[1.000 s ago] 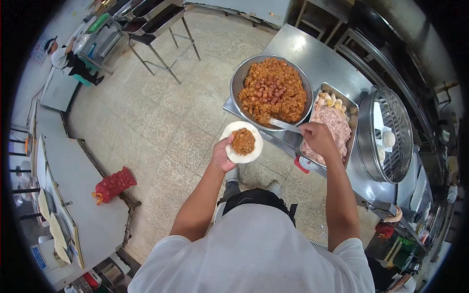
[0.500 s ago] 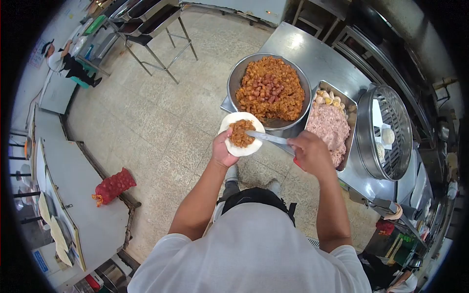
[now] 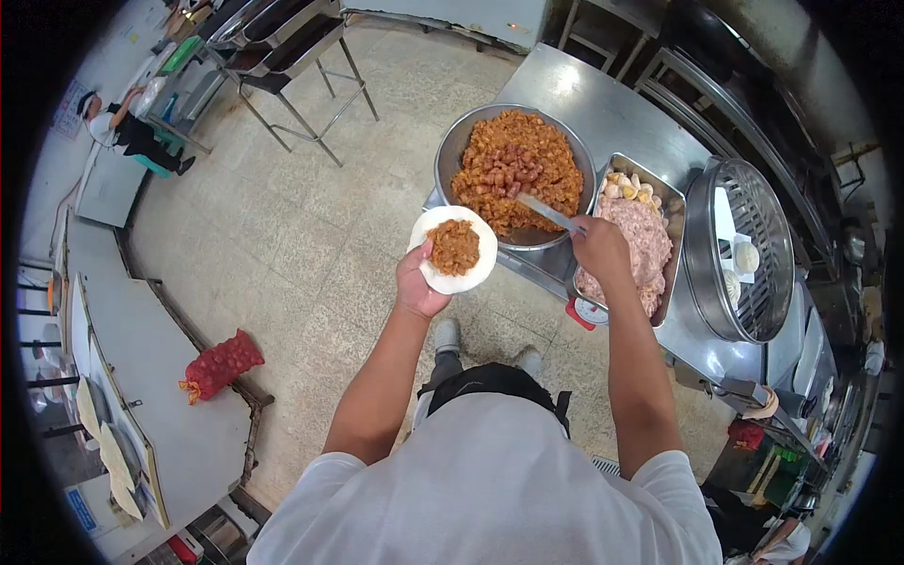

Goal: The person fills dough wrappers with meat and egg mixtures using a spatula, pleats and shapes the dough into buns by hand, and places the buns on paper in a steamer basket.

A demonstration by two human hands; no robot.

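My left hand (image 3: 420, 285) holds a round white dough wrapper (image 3: 483, 261) with a mound of brown filling (image 3: 454, 248) on it. The fingers of my right hand (image 3: 601, 250) are closed round the end of a flat metal spatula (image 3: 548, 213). Its tip touches the reddish meat chunks on the filling in a large metal bowl (image 3: 446, 155). Beside the bowl, a steel tray (image 3: 676, 209) contains pink minced meat (image 3: 643, 247) and pale yellowish pieces (image 3: 629, 186). My right forearm passes over the tray's near left corner.
A round steamer (image 3: 702, 268) with white buns (image 3: 746, 257) stands right of the tray on the steel table (image 3: 603, 108). A red scale (image 3: 587, 312) shows under the tray. At left lies a red net sack (image 3: 222, 366). Another person (image 3: 131, 132) sits far left.
The spatula touched the filling on the wrapper half a second ago and is now back over the bowl. My left hand has shifted slightly left with the wrapper.
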